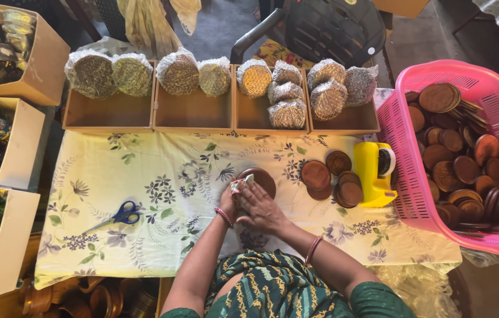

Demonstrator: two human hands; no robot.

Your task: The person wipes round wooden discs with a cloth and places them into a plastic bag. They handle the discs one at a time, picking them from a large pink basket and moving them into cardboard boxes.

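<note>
Hands meet on the brown disc [259, 179]: right hand [261, 206] lies flat, spread; left hand [229, 200] grip pinches a cloth [241, 184].

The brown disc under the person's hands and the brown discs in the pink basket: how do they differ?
The brown disc under the hands lies flat and alone on the flowered cloth; the discs in the pink basket are heaped, many tilted or on edge. The left hand and right hand cover part of the single disc, with a small cloth on it; the heaped discs lie untouched. Both are round and brown.
</note>
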